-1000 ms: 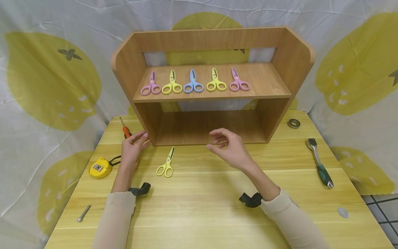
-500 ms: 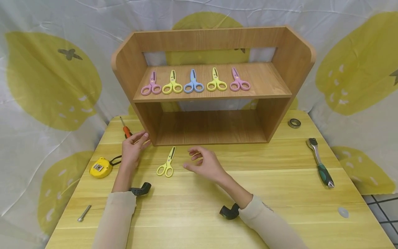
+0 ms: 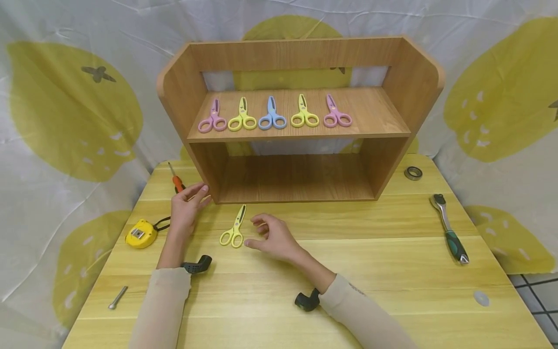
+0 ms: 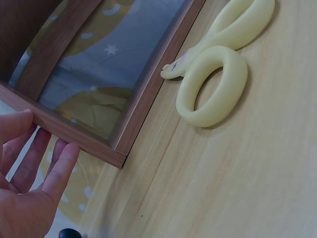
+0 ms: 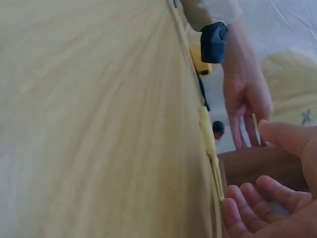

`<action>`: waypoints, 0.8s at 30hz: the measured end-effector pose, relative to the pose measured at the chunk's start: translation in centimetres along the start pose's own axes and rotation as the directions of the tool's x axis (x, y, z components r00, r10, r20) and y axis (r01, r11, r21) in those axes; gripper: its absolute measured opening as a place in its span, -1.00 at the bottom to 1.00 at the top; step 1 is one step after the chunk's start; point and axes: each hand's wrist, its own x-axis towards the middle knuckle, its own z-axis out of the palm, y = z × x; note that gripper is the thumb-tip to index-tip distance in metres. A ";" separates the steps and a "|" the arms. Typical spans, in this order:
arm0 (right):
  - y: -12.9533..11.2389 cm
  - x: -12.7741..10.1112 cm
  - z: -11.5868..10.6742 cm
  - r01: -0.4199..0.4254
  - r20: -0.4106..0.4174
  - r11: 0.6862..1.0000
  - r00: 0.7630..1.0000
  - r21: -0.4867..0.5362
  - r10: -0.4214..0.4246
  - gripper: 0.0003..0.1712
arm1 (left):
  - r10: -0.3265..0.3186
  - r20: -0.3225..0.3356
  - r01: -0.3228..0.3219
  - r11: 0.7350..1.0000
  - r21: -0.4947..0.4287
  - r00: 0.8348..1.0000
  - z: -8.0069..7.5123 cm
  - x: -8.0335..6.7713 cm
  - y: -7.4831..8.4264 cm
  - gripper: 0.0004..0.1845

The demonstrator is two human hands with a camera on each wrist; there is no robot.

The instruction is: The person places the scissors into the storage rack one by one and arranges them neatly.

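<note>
A pair of yellow scissors (image 3: 233,229) lies flat on the wooden table (image 3: 392,291), just in front of the wooden shelf unit (image 3: 301,53); its loop handles (image 4: 213,84) show close up in the left wrist view. My right hand (image 3: 261,233) hovers just right of the scissors, fingers relaxed and spread, holding nothing. In the right wrist view the scissors (image 5: 210,148) appear edge-on beside those fingers (image 5: 247,208). My left hand (image 3: 192,199) rests with straight fingers against the shelf unit's lower left corner (image 4: 119,157). Several pastel scissors (image 3: 272,116) lie in a row on the upper shelf.
A yellow tape measure (image 3: 139,234) and an orange screwdriver (image 3: 176,180) lie left of my left hand. A bolt (image 3: 117,298) is near the front left edge. On the right are a ratchet wrench (image 3: 449,228), a bearing ring (image 3: 412,172) and a washer (image 3: 481,298).
My right hand has come down and to the left, from in front of the lower shelf opening to beside the yellow scissors. The left hand has stayed at the shelf corner.
</note>
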 end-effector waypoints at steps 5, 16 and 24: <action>0.7 0.6 1.0 -0.023 0.008 1.000 1.000 -0.004 0.023 -0.29 | 0.003 -0.005 -0.003 1.000 -0.018 1.000 -0.2 0.4 -0.5 -0.55; 0.5 1.8 2.8 -0.067 0.015 0.995 0.998 -0.077 0.069 -0.29 | 0.044 -0.012 -0.044 0.999 -0.011 0.999 -0.7 1.0 -1.6 -0.60; 0.6 2.3 3.5 -0.079 -0.014 0.980 0.997 -0.182 0.078 -0.30 | 0.045 -0.016 -0.045 0.999 0.012 0.999 -0.6 0.9 -1.6 -0.56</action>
